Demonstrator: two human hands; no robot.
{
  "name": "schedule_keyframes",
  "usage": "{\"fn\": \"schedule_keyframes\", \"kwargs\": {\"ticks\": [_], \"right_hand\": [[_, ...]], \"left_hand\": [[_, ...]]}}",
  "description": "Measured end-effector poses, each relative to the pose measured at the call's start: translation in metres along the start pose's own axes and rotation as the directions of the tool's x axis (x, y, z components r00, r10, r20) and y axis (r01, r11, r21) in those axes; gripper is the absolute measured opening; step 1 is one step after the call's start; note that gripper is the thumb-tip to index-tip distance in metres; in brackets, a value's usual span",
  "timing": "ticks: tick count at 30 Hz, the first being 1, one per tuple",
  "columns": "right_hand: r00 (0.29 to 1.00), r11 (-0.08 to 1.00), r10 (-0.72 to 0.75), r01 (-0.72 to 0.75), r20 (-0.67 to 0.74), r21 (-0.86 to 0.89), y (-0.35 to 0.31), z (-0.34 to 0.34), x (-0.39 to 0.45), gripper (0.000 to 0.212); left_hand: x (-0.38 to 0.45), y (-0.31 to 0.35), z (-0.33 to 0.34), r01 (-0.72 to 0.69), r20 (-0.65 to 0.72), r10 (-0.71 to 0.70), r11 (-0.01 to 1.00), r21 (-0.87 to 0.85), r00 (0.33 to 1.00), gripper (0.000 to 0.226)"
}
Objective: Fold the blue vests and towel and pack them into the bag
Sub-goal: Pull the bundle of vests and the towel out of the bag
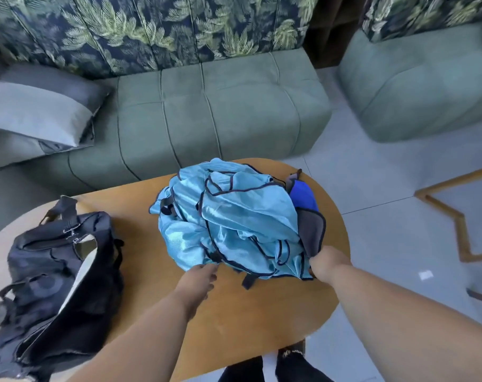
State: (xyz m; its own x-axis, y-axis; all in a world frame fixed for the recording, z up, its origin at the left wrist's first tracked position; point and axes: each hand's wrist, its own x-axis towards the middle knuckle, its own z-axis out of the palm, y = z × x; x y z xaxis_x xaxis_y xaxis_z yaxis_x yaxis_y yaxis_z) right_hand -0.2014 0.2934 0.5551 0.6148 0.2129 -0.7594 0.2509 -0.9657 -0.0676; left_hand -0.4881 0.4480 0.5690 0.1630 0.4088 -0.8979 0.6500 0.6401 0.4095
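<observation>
A crumpled heap of light blue vests (234, 216) with dark trim lies on the far half of the wooden table (234, 321). A blue and grey towel (307, 210) is tucked against the heap's right side. My left hand (198, 282) pinches the heap's near edge. At the near right corner my right hand (326, 261) grips the fabric where vest and grey towel meet. The black bag (55, 285) lies unzipped on the table's left end, its pale lining showing.
A green sofa (220, 114) with leaf-print back cushions and a grey pillow (38, 111) stands beyond the table. A second green seat (421, 86) is at the right. A wooden frame (454, 213) lies on the tiled floor at right. My feet show under the table's near edge.
</observation>
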Motion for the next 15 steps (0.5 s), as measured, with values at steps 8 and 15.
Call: {"fn": "schedule_keyframes", "kwargs": {"ticks": [8, 15], "right_hand": [[0.987, 0.982, -0.149, 0.155, 0.059, -0.112, 0.01, 0.016, -0.008, 0.013], [0.969, 0.953, -0.222, 0.24, 0.109, -0.187, 0.013, 0.018, -0.007, 0.017]], "left_hand": [[-0.002, -0.012, 0.003, 0.024, -0.023, -0.022, 0.997, 0.074, 1.0, 0.036], [-0.012, -0.013, 0.004, -0.013, -0.089, 0.022, 0.995, 0.098, 0.996, 0.033]]}}
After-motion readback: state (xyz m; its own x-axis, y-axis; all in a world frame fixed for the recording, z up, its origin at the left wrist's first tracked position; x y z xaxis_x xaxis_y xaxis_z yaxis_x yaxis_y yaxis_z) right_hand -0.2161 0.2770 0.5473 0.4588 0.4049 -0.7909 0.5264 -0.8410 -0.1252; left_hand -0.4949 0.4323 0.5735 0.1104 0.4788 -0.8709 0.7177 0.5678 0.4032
